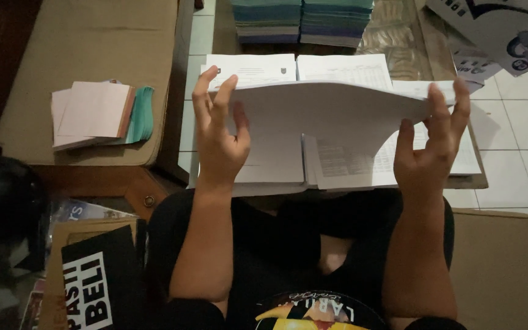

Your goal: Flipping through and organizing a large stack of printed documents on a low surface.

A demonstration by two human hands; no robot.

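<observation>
My left hand [218, 131] and my right hand [430, 143] grip the two ends of a thick stack of white paper [325, 107], held up on edge above a low table. The sheets bow upward in the middle. Under the lifted stack lie two piles of printed white pages [343, 164], side by side on the table. My knees in dark clothing are right below the table's near edge.
Stacks of teal and purple booklets [300, 21] stand at the far end of the low table [478, 180]. To the left, pink and green paper bundles [99, 113] lie on a tan cushion [93, 43]. Printed sheets [502, 30] lie on the white tiled floor at the right.
</observation>
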